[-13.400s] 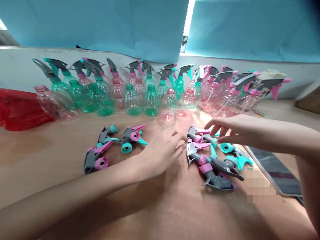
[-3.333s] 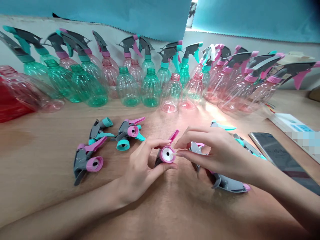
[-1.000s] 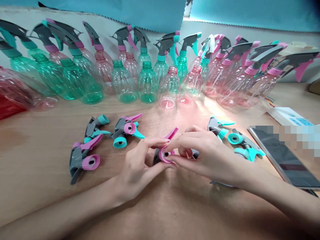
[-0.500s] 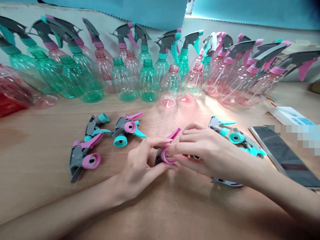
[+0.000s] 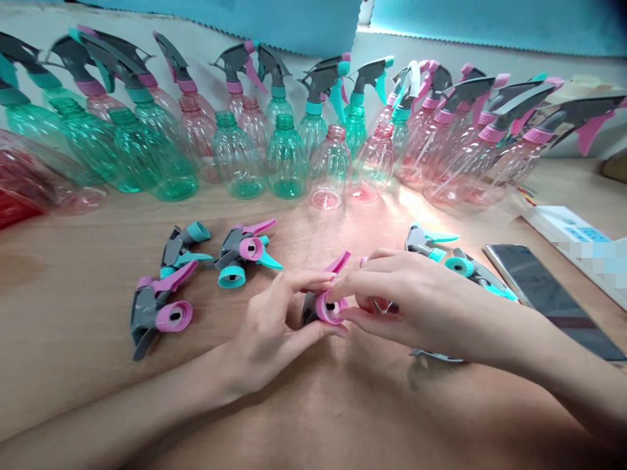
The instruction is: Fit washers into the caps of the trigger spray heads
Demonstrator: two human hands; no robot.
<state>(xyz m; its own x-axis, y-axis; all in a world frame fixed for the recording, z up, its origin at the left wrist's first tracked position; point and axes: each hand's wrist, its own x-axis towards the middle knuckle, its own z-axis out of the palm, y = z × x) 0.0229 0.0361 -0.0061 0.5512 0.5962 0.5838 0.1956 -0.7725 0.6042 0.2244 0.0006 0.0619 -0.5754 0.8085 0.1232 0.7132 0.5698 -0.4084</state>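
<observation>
A grey spray trigger head with a pink cap (image 5: 327,304) is pinched in my left hand (image 5: 274,329), its open collar facing me and its pink lever pointing up and away. My right hand (image 5: 411,301) meets it from the right, fingertips pressed together on the pink cap's rim. Whether those fingers hold a small part is hidden. Both forearms rest low over the wooden table (image 5: 73,274). More trigger heads lie under and behind my right hand (image 5: 443,258).
Loose trigger heads lie at the left (image 5: 161,307) and centre left (image 5: 242,251). A row of green and pink spray bottles (image 5: 284,160) lines the back. A phone (image 5: 548,297) and a white box (image 5: 571,238) lie at the right; a red bag (image 5: 14,202) at far left.
Since a second ago both hands have stayed on the pink-capped trigger head. My right fingertips have shifted a little on the cap's rim. The view has tilted slightly.
</observation>
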